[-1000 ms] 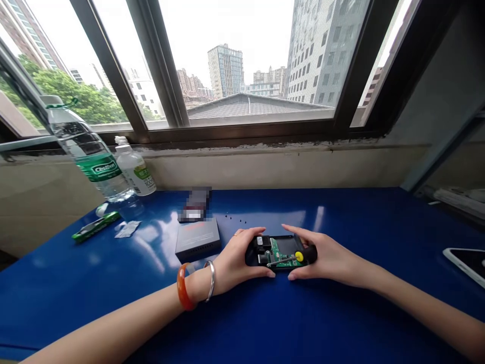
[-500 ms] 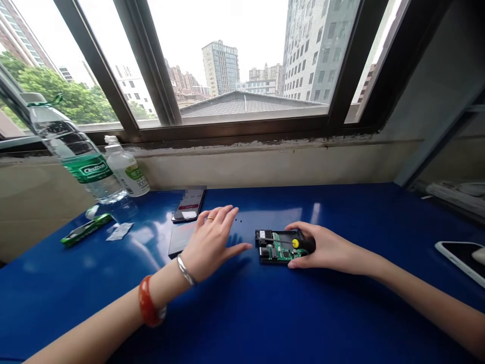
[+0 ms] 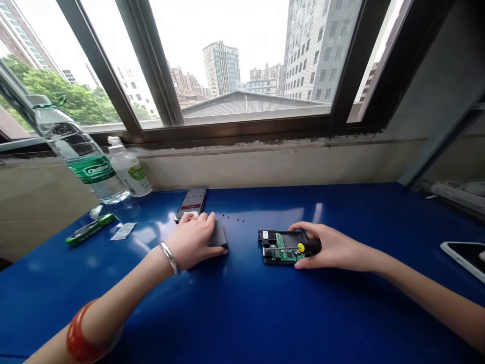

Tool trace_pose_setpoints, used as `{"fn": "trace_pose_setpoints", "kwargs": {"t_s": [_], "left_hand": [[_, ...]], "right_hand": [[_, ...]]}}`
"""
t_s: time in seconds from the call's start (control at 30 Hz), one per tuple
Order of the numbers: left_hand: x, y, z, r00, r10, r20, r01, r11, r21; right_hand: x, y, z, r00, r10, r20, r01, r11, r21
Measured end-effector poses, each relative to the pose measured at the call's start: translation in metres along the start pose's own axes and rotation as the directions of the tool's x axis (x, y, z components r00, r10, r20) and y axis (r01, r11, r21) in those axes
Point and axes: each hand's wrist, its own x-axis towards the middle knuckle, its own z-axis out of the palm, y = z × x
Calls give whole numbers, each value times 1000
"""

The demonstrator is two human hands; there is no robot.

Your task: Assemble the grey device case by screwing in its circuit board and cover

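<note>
My left hand [image 3: 192, 237] is closed over a dark flat rectangular cover [image 3: 219, 237], its thumb at the near right corner and its fingers across the top. The palm hides much of the cover. On the right, my right hand [image 3: 322, 245] grips an open black case [image 3: 268, 259], thumb at the near edge and fingers at the far edge. Inside the case a green circuit board [image 3: 281, 242] shows. A screwdriver [image 3: 301, 247] with a yellow collar lies across the board, its black handle in the right hand and its shaft pointing left.
Several tiny dark screws [image 3: 238, 220] lie between the hands, toward the wall. A phone [image 3: 192, 199] lies behind my left hand. Farther left are a green packet [image 3: 91, 230], a paper scrap [image 3: 124, 231], a large water bottle [image 3: 94, 169] and a smaller bottle [image 3: 132, 172]. A white-edged device [image 3: 462, 263] lies far right.
My left hand has come down and closed on the dark cover, which has shifted right. More screws show beside it. My right hand keeps its grip on the case and screwdriver.
</note>
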Motion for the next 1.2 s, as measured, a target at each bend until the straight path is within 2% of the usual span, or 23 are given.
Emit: {"fn": "trace_pose_setpoints", "kwargs": {"t_s": [0.2, 0.37, 0.57, 0.73, 0.93, 1.2], "left_hand": [[0, 34, 12, 972, 43, -232, -94, 973, -212], [1, 42, 21, 934, 104, -341, -205, 939, -275], [4, 39, 25, 931, 117, -345, -229, 925, -303], [6, 40, 26, 948, 86, -308, -205, 901, -382], [8, 39, 28, 973, 140, -185, -218, 823, -524], [10, 37, 29, 960, 197, -201, -278, 779, -562]], "right_hand": [[1, 7, 2, 1000, -23, -17, 23, 1000, 18], [6, 16, 3, 999, -35, -19, 35, 999, 20], [0, 5, 2, 999, -33, -24, 33, 999, 21], [-4, -1, 1, 999, -34, -26, 35, 999, 20], [3, 12, 1, 999, -50, -10, 50, 999, -2], [6, 23, 4, 998, -68, 3, 68, 995, -74]]}}
